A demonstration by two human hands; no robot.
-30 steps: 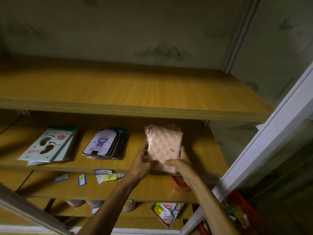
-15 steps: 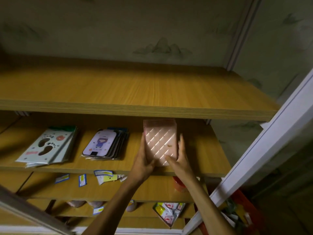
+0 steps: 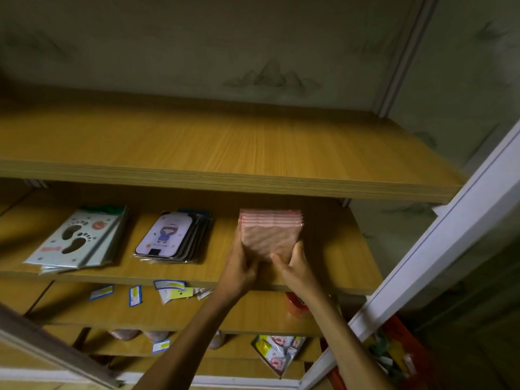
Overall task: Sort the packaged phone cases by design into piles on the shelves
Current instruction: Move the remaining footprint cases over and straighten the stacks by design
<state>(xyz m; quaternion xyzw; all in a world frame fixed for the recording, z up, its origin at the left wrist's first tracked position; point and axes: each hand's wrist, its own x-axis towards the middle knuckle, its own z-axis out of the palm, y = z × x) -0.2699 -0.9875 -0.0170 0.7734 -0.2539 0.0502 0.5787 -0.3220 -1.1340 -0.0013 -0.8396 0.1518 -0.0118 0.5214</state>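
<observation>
Head view: left hand (image 3: 241, 266) and right hand (image 3: 296, 264) bracket a pink quilted case stack (image 3: 269, 235) on the second shelf (image 3: 332, 266), fingers pressed to its sides. Cartoon-girl pile (image 3: 171, 235) and footprint pile (image 3: 76, 239) lie further left.
</observation>
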